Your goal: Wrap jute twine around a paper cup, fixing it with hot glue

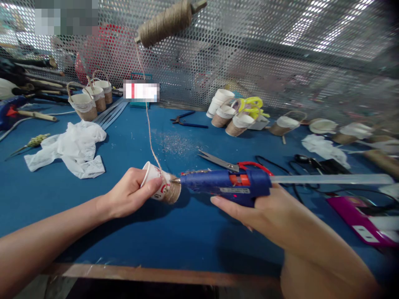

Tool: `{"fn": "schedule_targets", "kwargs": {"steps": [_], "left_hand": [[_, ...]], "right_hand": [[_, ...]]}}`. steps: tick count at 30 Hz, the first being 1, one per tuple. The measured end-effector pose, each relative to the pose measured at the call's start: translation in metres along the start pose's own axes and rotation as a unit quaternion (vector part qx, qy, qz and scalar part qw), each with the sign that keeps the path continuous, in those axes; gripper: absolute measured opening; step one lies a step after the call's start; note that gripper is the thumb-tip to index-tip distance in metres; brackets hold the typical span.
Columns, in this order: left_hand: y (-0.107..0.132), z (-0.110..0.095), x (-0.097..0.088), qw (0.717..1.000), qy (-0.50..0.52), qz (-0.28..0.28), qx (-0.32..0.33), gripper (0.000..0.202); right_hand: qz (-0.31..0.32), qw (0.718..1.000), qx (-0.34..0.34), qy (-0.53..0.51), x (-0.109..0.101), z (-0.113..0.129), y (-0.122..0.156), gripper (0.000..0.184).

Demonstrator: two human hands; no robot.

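Here, one cup [168, 194] in hand [130, 193].

the gun [213, 182] is smooth blue plastic with a soft shine, its nozzle [176, 181] bare metal; the stick [330, 179] at the gun's rear looks like smooth, translucent plastic. at the gun's tip, the cup [165, 191] is smooth white paper, wrapped low in rough, matt twine [176, 194]. just beyond the gun, the scissors [223, 162] pair dull grey metal blades with glossy red plastic handles. left of the gun lies lace [73, 143], thin, matt white cloth. right of the gun, the strip [346, 214] is glossy plastic. under the gun, the table [140, 247] has a smooth, matt blue top. well beyond the gun, the mesh [240, 54] is shiny perforated metal.
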State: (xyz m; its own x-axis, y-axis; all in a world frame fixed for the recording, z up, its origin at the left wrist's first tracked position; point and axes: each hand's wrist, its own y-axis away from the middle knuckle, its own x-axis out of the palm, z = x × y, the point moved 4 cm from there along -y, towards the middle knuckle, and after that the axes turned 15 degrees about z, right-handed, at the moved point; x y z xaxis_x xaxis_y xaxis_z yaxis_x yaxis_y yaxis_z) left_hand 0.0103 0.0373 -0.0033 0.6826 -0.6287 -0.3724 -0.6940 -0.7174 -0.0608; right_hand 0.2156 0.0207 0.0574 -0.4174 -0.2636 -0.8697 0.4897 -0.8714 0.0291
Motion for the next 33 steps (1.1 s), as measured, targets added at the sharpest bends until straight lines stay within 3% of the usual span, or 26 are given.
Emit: {"fn": "schedule_targets", "kwargs": {"steps": [7,11,14,16,18,20,22,28,33], "left_hand": [[-0.001,-0.007,0.001,0.995,-0.085,-0.009,0.045,0.037],[0.000,-0.010,0.001,0.994,-0.084,-0.008,0.067,0.035],[0.000,-0.007,-0.001,0.997,-0.053,-0.014,0.051,0.035],[-0.001,-0.002,-0.003,0.999,-0.007,-0.022,0.030,0.035],[-0.001,0.002,-0.004,0.998,0.044,-0.041,0.006,0.035],[-0.002,0.005,-0.006,0.994,0.084,-0.066,-0.017,0.036],[-0.003,0.006,-0.007,0.989,0.114,-0.084,-0.039,0.036],[-0.003,0.005,-0.004,0.986,0.144,-0.069,-0.041,0.037],[-0.003,0.006,-0.003,0.992,0.114,-0.050,-0.007,0.036]], "right_hand": [[0.084,0.993,0.078,-0.036,0.005,-0.007,-0.004,0.022],[0.134,0.977,0.137,-0.095,0.006,-0.011,-0.007,0.038],[0.153,0.965,0.122,-0.172,0.007,-0.012,-0.012,0.040],[0.132,0.956,0.097,-0.245,0.005,-0.017,-0.018,0.029],[0.064,0.947,0.110,-0.295,0.000,-0.029,-0.024,0.022],[-0.018,0.944,0.150,-0.293,-0.005,-0.048,-0.031,0.025],[-0.054,0.943,0.180,-0.273,-0.008,-0.068,-0.040,0.025],[-0.064,0.936,0.293,-0.186,-0.009,-0.121,-0.068,0.028],[-0.065,0.938,0.312,-0.138,-0.010,-0.133,-0.080,0.026]]}}
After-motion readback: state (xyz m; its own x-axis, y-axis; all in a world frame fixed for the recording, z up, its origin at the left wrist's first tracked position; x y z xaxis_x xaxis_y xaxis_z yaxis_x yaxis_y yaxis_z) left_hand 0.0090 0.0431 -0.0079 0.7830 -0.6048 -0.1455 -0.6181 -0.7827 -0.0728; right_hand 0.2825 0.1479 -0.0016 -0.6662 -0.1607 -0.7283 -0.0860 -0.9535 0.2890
